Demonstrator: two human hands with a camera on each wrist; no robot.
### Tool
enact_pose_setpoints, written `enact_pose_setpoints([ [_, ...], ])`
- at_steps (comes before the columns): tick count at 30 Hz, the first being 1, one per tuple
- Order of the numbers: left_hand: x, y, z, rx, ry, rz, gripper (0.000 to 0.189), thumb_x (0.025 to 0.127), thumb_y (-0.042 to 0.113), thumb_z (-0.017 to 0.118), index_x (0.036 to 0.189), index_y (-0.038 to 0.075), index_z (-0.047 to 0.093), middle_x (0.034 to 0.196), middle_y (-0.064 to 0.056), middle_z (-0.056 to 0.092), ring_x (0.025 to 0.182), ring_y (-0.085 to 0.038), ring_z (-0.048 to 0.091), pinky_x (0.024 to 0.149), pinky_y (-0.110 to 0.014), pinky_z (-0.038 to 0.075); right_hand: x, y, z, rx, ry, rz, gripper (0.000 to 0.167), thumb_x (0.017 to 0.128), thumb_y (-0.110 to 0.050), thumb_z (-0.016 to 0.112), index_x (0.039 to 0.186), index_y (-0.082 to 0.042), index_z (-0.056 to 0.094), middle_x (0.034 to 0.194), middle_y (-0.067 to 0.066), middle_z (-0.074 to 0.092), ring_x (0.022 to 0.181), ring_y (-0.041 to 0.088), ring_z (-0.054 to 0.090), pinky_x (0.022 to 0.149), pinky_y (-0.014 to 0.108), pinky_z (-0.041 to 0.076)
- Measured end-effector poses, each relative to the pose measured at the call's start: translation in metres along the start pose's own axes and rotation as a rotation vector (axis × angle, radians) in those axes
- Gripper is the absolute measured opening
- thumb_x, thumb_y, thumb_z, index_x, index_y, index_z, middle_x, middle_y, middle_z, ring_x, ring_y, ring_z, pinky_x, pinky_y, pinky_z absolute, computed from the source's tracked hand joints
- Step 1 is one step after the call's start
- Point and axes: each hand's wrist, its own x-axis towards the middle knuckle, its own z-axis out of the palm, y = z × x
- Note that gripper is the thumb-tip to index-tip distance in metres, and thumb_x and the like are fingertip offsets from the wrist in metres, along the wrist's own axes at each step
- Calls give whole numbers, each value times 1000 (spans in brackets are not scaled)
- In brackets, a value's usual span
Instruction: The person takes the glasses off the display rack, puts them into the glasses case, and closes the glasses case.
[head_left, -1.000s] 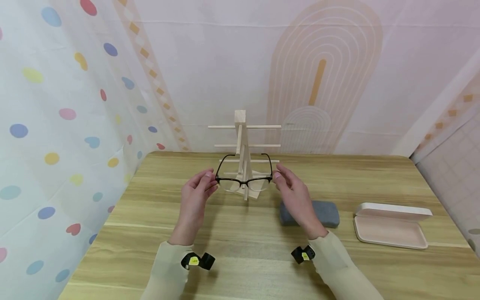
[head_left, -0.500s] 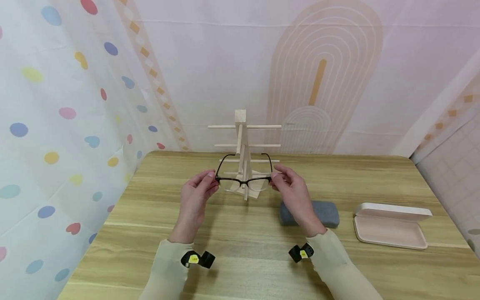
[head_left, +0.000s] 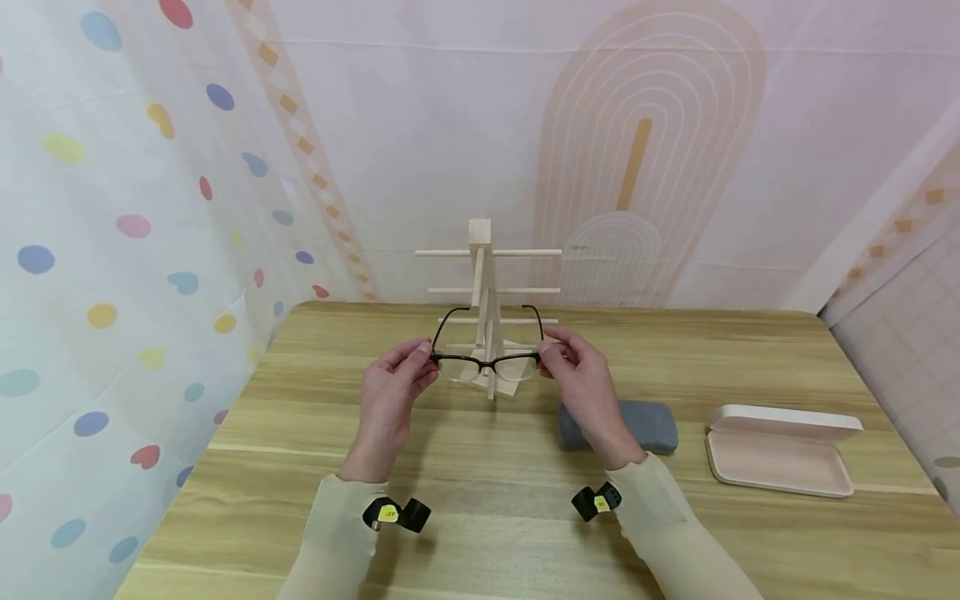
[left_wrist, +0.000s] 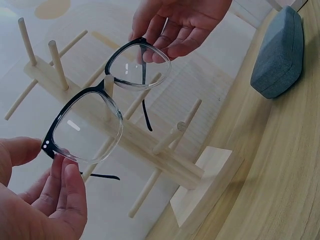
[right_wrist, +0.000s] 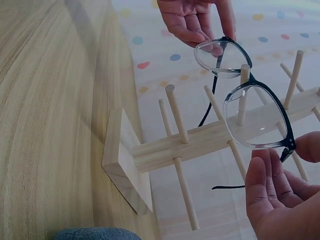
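Observation:
A pair of eyeglasses with black upper rims and clear lower rims faces me at the wooden display stand, its temples unfolded back past the post. In the left wrist view, a peg of the stand sits right at the eyeglasses' bridge. My left hand pinches the left front corner near the hinge, thumb in front and fingers behind. At the opposite corner, my right hand pinches the frame between thumb and fingers, as the right wrist view shows. The stand's base rests on the table.
A closed grey-blue glasses case lies behind my right wrist. Farther right, a pale pink case lies with its lid up. Thin crossbars stick out sideways from the stand. A patterned curtain hangs behind the wooden table.
My right hand has moved slightly left, from just beside the eyeglasses' corner onto it, and now grips it. My left hand keeps its hold, and the eyeglasses have hardly moved.

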Motion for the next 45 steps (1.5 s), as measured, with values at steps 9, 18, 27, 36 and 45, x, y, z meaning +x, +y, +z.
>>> enact_pose_setpoints([
  [9,-3,3,-2,-7,-31,-3,24,101,3,65,123,-7,63,91,-2,77,81,-12,71,74,-22,60,-1,-1,0,-22,0,-23,35,104,-13,62,138,-3,63,109,18,69,91,18,68,84,25,58],
  [18,-12,6,-1,15,-38,20,29,100,-2,63,127,-13,60,90,-2,76,85,-13,72,81,-24,60,-6,-2,-2,-40,-5,-47,34,105,-12,60,138,-3,64,111,19,72,90,14,68,83,25,58],
  [27,-26,7,-2,35,-52,34,33,100,-4,62,132,-11,58,89,-1,76,83,-13,70,81,-26,60,-12,-6,-6,-46,-9,-49,34,104,-11,62,137,-3,65,106,13,72,89,12,67,82,25,58],
  [36,-38,6,-5,49,-80,39,41,98,-8,59,139,-7,55,88,0,74,87,-14,71,82,-27,60,-21,-7,-14,-65,-59,-43,36,104,-16,64,138,-9,64,109,18,71,94,22,69,85,28,58],
  [45,-48,4,-4,90,-77,35,41,98,-9,60,138,-9,54,91,-2,72,92,-17,71,84,-30,61,-28,-5,-20,-71,-73,-48,35,103,-17,65,137,-10,65,110,21,70,97,29,70,85,26,58],
])
